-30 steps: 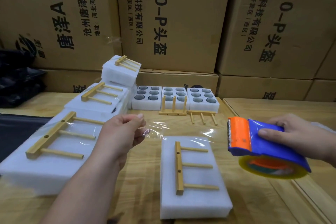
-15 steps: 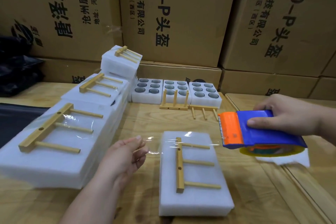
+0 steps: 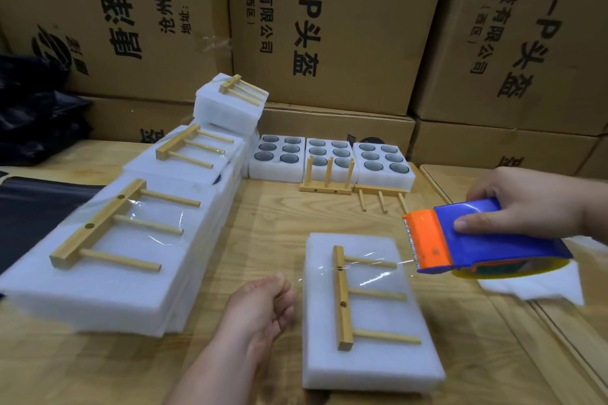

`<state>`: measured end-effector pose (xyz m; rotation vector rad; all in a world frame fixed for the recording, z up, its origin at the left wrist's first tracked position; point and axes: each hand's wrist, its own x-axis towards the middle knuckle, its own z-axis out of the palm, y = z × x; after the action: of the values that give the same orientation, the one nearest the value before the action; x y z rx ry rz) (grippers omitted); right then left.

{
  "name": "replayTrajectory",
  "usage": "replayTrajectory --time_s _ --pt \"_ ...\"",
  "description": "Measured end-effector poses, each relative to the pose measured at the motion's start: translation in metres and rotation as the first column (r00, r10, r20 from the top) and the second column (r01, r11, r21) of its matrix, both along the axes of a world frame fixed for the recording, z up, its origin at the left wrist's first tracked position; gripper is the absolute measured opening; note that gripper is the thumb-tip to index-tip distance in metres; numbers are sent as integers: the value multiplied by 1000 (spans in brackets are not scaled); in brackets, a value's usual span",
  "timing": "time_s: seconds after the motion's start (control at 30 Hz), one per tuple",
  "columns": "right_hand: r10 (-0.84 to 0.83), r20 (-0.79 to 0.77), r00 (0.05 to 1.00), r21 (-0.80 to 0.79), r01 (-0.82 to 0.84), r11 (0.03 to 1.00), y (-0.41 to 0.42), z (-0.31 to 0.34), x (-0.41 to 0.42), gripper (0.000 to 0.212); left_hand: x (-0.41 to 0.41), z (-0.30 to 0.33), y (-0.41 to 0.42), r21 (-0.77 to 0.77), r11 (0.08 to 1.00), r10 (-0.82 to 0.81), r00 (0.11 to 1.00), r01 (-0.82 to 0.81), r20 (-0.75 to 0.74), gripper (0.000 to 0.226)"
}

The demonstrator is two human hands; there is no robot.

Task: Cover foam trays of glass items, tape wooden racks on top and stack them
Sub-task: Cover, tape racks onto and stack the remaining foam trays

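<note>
Right hand grips the tape dispenser; left hand, seemingly pinching the tape end, should press it flat across the wooden rack.

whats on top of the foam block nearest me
A wooden rack lies flat on the foam block, with clear tape stretched over its upper end. Whatever is inside the block is hidden by the foam cover.

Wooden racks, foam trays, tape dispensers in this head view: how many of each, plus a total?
Wooden racks: 6, including the one being taped and one upright
Open foam trays showing glass: 3, e.g.
Tape dispenser: 1
Covered foam packs: uncountable, stacked
Total counted: 10
</note>
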<state>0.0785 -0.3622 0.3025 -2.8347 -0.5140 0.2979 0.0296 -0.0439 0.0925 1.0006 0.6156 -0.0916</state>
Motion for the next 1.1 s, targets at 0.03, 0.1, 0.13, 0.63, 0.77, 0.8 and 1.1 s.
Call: replayTrajectory --time_s 0.03,0.1,0.13,0.63,0.77,0.8,1.1 --pt "-1 2 1000 0 1 1000 -1 -1 0 66 -1 0 -2 22 1000 -2 1000 2 6 3" --pt "-3 -5 1000 3 3 1000 -1 -2 2 65 -2 -1 -5 87 996 5 1000 -7 21 5" --pt "-2 -9 1000 5 2 1000 -1 -2 2 65 -2 -1 -6 137 991 11 1000 -15 29 5" --pt "-33 16 999 -5 33 999 -7 -17 7 65 -10 -9 -13 879 475 -141 990 42 30 20" --pt "-26 31 999 -14 26 1000 -11 -24 9 72 -13 -13 -15 935 353 -184 983 42 25 22" --pt "-29 31 999 -18 30 999 -12 -24 9 74 -11 -13 -13 935 348 -202 979 60 12 22" --pt "-77 -80 994 7 77 997 -17 -34 10 77 -6 62 -49 952 305 -645 729 -28 228 82"
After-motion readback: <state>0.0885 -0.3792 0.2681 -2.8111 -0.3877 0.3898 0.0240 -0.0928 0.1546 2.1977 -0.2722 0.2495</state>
